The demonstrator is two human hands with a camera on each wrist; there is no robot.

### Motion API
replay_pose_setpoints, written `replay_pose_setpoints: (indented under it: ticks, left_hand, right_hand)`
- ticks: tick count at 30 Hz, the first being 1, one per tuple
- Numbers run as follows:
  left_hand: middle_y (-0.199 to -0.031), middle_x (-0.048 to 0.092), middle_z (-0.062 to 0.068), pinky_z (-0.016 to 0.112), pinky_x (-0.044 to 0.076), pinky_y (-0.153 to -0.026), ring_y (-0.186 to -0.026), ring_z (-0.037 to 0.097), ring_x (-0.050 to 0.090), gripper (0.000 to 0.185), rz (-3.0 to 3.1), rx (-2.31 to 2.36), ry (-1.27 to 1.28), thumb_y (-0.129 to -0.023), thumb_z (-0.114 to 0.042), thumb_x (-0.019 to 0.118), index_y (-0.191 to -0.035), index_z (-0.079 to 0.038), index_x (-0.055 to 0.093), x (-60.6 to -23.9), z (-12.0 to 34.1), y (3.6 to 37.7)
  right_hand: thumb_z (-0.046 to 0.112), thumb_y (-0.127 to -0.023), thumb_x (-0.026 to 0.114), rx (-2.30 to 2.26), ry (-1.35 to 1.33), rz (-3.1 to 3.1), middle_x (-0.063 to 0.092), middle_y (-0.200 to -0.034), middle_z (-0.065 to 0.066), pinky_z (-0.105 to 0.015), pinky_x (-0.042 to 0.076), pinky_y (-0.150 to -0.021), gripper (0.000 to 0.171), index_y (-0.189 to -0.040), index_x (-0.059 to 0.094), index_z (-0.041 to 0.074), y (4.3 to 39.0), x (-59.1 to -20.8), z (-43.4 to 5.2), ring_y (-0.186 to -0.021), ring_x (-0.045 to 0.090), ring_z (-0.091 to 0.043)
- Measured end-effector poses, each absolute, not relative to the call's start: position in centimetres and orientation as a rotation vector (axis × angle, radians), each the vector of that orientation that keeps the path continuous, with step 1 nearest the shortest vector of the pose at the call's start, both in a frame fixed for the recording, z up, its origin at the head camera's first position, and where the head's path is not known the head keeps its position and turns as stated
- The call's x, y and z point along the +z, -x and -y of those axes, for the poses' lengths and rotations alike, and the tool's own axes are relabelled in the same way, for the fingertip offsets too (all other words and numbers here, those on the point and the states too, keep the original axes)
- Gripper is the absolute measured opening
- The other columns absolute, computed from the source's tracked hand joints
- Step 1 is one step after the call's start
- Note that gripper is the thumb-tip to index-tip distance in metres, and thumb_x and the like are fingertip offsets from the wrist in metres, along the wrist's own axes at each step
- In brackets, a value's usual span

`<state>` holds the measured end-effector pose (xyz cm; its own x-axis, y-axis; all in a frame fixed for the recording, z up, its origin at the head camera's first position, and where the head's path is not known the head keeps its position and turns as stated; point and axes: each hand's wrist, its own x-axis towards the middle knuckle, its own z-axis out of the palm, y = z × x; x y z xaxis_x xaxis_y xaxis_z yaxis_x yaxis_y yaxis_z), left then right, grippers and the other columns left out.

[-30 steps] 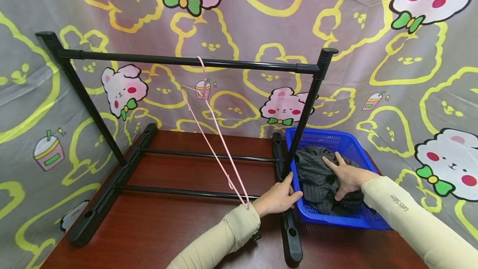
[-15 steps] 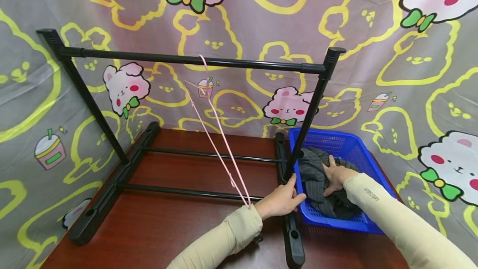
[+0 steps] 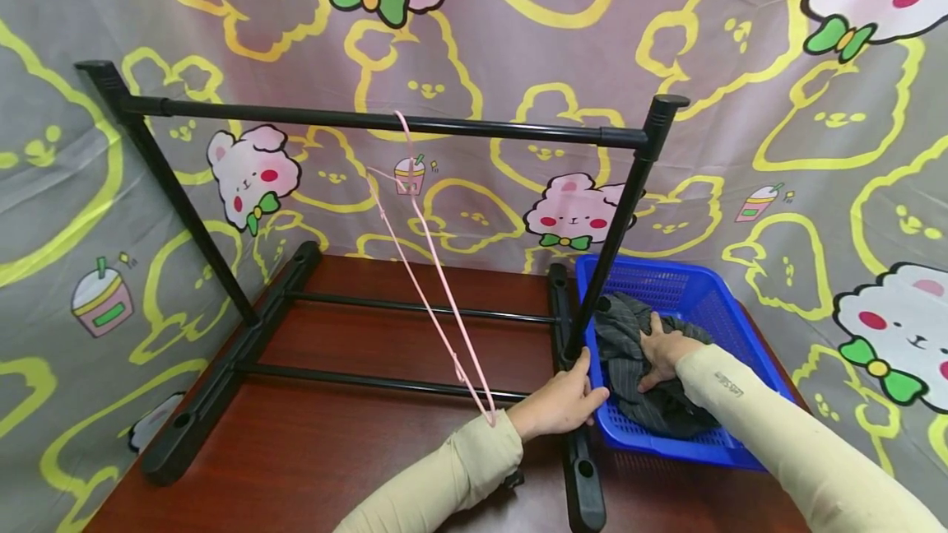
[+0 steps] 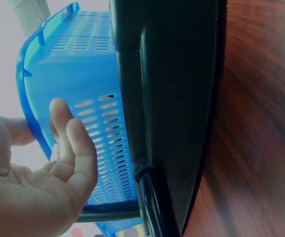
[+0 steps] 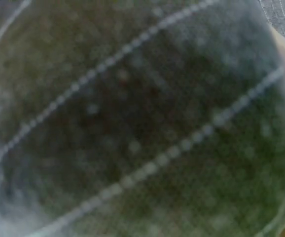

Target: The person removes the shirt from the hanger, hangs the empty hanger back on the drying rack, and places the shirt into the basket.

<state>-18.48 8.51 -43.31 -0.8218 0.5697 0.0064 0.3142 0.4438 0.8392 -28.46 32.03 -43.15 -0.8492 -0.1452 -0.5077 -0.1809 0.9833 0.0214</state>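
gripping dark pinstriped garment (image 3: 629, 352) bunched

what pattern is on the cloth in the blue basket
Dark grey cloth with thin pale pinstripes, clearest in the right wrist view.

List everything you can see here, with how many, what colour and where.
Garment rack: one, black, standing on the table.
Hanger: one, pink, hooked on the rack's top bar.
Basket: one, blue, on the table right of the rack.
Striped garment: one, dark grey, bunched inside the basket.
Table: one, reddish-brown wood, under everything.
Backdrop cloth: one, grey with pink and yellow cartoon animals, behind and beside the table.
Sleeves: two, beige, on both arms.
Left hand: one, fingers at the basket's near left rim.
Right hand: one, resting on the garment; grip unclear.
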Motion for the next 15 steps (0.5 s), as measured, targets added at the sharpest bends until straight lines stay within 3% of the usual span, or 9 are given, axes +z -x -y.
replay_pose_setpoints:
  ticks: [15]
  left_hand:
    - [-0.065,0.056,-0.007,0.02,0.042,-0.054,-0.055,0.005,0.057,0.071,-2.358,1.376,-0.734,-0.099,-0.026,0.05,-0.15,0.001,0.008,-43.27,-8.43,18.27]
  right_hand:
    - [0.048,-0.066,0.083,0.148,0.237,-2.593,-0.003,-0.142,-0.045,-0.074,0.028,-0.085,0.115,-0.145,0.02,-0.007,28.29,-43.37,-31.78,-0.117,0.023,-0.069]
